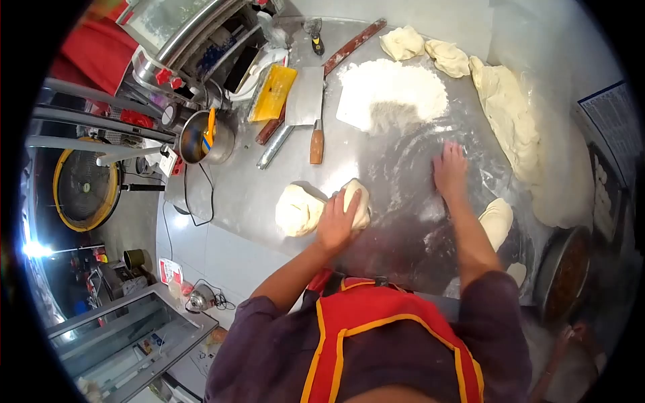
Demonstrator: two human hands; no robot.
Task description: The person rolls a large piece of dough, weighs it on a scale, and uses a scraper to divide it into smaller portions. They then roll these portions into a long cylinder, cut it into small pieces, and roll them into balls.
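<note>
My left hand (337, 223) is wrapped over a lump of pale dough (360, 203), its fingers gripping the top and side. A second, rounder dough lump (295, 211) sits just left of it. My right hand (450, 168) lies on the flour-streaked metal worktop (403, 235) with its fingers stretched out, holding nothing. Ahead of that hand spreads a heap of white flour (390, 87). An oblong dough piece (496, 221) rests to the right of my right forearm, with a smaller piece (517, 273) nearer my body.
Beyond the flour lie two dough lumps (402, 43) (447, 58) and a long dough mass (507, 114). A wood-handled scraper (316, 142), a yellow scraper (273, 93) and a metal pot (222, 142) are at left. A round pan (566, 272) stands at right.
</note>
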